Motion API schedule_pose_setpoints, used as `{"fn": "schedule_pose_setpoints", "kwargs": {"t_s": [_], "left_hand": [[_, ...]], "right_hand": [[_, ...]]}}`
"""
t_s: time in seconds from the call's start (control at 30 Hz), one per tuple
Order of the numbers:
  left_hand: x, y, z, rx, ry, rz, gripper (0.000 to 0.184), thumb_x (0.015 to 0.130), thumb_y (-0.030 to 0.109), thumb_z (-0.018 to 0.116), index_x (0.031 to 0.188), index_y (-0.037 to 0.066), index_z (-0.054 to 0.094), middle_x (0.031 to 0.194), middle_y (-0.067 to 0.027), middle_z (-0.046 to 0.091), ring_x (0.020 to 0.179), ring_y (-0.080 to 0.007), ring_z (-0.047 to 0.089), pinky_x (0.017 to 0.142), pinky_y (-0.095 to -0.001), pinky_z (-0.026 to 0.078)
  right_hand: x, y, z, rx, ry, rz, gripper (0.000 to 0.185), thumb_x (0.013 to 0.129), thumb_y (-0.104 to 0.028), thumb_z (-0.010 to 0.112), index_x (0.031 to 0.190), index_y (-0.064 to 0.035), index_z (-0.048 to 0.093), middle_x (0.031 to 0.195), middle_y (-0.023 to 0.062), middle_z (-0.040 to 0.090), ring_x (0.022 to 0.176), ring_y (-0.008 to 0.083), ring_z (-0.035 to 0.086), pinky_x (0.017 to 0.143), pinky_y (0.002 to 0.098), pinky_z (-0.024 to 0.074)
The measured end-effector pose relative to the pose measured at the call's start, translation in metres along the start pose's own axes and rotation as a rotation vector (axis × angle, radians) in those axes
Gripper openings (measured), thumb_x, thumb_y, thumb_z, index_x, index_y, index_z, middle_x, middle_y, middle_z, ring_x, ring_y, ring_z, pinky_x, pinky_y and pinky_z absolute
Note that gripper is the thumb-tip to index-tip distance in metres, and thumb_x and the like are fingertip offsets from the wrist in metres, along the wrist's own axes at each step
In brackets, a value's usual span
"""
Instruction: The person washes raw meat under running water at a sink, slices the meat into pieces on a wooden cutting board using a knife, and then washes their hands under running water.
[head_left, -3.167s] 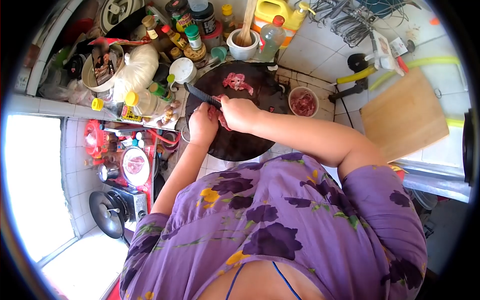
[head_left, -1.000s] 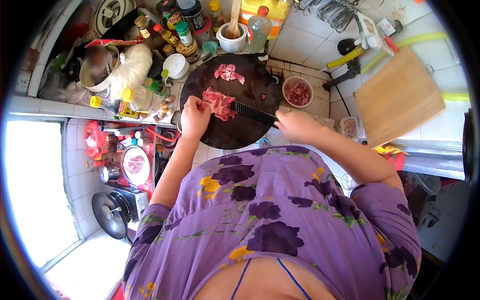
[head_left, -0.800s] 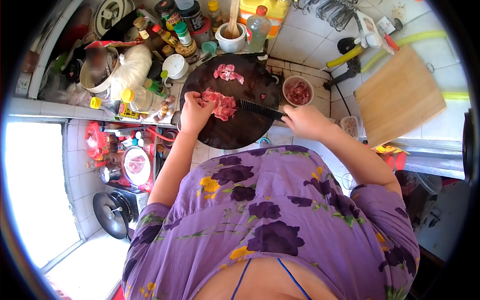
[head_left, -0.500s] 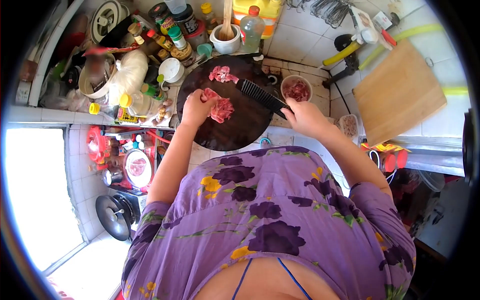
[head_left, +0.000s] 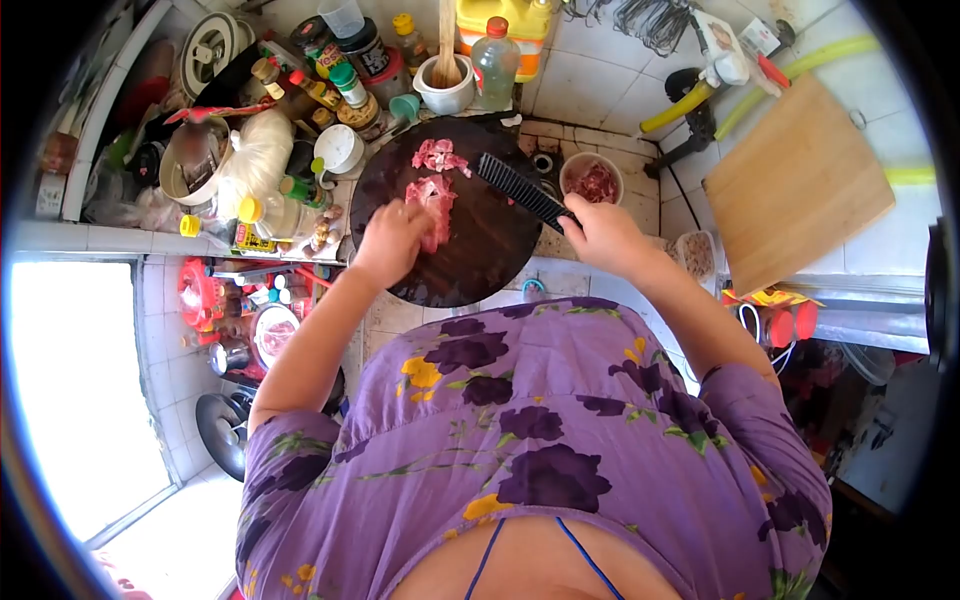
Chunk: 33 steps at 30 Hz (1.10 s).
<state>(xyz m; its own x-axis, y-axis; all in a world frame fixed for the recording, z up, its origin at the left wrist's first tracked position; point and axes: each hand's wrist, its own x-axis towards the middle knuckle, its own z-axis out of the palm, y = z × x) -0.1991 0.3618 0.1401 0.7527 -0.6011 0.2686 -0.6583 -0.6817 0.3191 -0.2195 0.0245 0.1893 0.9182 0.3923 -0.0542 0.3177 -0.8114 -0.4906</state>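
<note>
Knife (head_left: 520,190) held clear of the large piece of meat (head_left: 433,198)

The large piece of meat lies on the left part of the round board (head_left: 480,255), just below the small heap of meat (head_left: 438,154). The left hand (head_left: 390,245) has bent fingers at the large piece's left edge; whether they pinch it or merely press cannot be told, the thumb being hidden. The right hand (head_left: 607,237) is closed fully round the knife's handle, blade slanting toward the small heap; contact with the board cannot be confirmed.

Step in hand, as judged: arranging the large piece between cuts. A further cut would call for a steady left hold, fingertips tucked back, and the blade squared over the piece.

Compared with about a second earlier: the blade tip, then against the large piece's right side, now stands apart from it, and the large piece lies longer and narrower.
</note>
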Motion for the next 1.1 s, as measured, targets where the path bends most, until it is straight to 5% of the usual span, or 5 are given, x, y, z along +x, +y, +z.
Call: {"fn": "schedule_pose_setpoints", "kwargs": {"t_s": [0.13,0.4,0.63,0.97,1.1], "left_hand": [[-0.028,0.016,-0.003,-0.05,0.01,-0.102,0.033,0.067,0.002,0.06,0.1,0.008,0.062,0.101,-0.0097,0.06,0.103,-0.0316,0.054,0.091,-0.0421,0.042],[-0.01,0.015,0.02,-0.035,0.241,-0.176,0.023,0.078,0.017,0.068,0.098,0.006,0.064,0.104,-0.01,0.061,0.101,-0.0321,0.056,0.087,-0.0421,0.046],[-0.02,0.019,0.026,-0.038,0.2,-0.245,0.019,0.077,0.017,0.068,0.093,0.006,0.064,0.1,-0.0096,0.061,0.097,-0.0328,0.056,0.085,-0.043,0.046],[0.009,0.008,0.048,-0.034,0.332,-0.204,0.014,0.081,0.012,0.063,0.093,0.006,0.065,0.098,-0.012,0.061,0.095,-0.0348,0.057,0.085,-0.0438,0.047],[0.009,0.009,0.051,-0.06,0.335,-0.239,0.014,0.08,0.01,0.063,0.093,0.005,0.065,0.096,-0.0132,0.06,0.094,-0.0351,0.057,0.084,-0.0435,0.047]], "right_hand": [[0.008,-0.008,0.004,0.022,0.022,-0.112,0.014,0.091,-0.017,0.057,0.094,-0.0062,0.048,0.068,0.0191,0.059,0.066,0.0419,0.059,0.057,0.0505,0.0434],[0.046,-0.035,0.034,-0.078,-0.007,-0.249,0.016,0.09,-0.018,0.055,0.09,-0.0027,0.052,0.063,0.0175,0.06,0.06,0.0386,0.061,0.054,0.05,0.0456],[0.049,-0.031,0.029,-0.158,0.051,-0.149,0.015,0.09,-0.018,0.053,0.09,-0.0025,0.051,0.063,0.018,0.06,0.06,0.039,0.061,0.055,0.051,0.0467],[0.04,-0.054,0.034,-0.17,-0.125,-0.217,0.011,0.09,-0.01,0.047,0.093,0.0003,0.049,0.063,0.0181,0.062,0.059,0.0382,0.063,0.052,0.0487,0.0487],[0.039,-0.057,0.036,-0.198,-0.183,-0.163,0.015,0.094,-0.016,0.048,0.095,-0.0008,0.047,0.064,0.0177,0.061,0.059,0.0381,0.062,0.052,0.0486,0.0485]]}}
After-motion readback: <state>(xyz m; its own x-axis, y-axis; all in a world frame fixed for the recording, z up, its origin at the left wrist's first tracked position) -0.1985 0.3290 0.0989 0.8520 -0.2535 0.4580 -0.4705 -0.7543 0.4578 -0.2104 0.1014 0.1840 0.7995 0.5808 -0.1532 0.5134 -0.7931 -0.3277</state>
